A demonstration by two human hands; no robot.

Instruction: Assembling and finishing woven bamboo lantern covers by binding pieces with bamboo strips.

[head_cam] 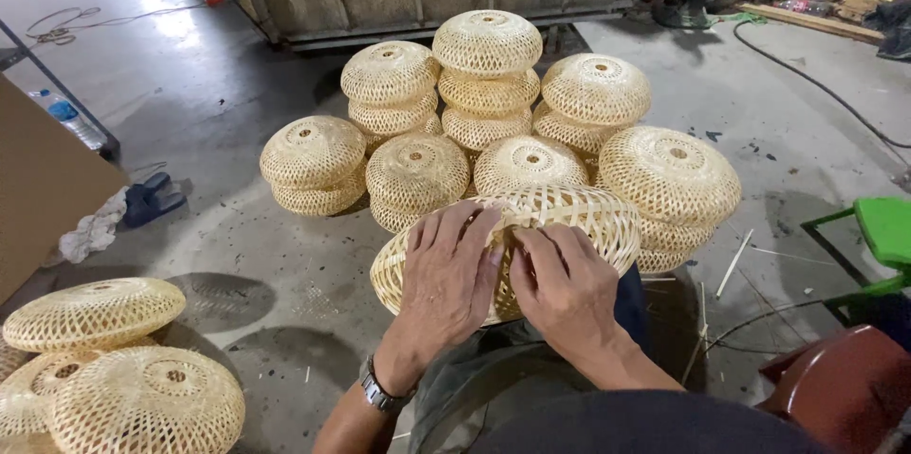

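The left hand [448,276], a watch [378,391] on its wrist, lies flat with fingers spread over the woven bamboo shade [569,215] at lower centre of the frame. The right hand [562,285] presses beside it, fingers curled narrow onto the weave where the two hands meet. The shade rests against the person's lap. Just above it stand stacks of finished shades [486,84] on the concrete floor [209,112]. More shades [93,312] sit at lower left; a green stool [886,226] shows at right.
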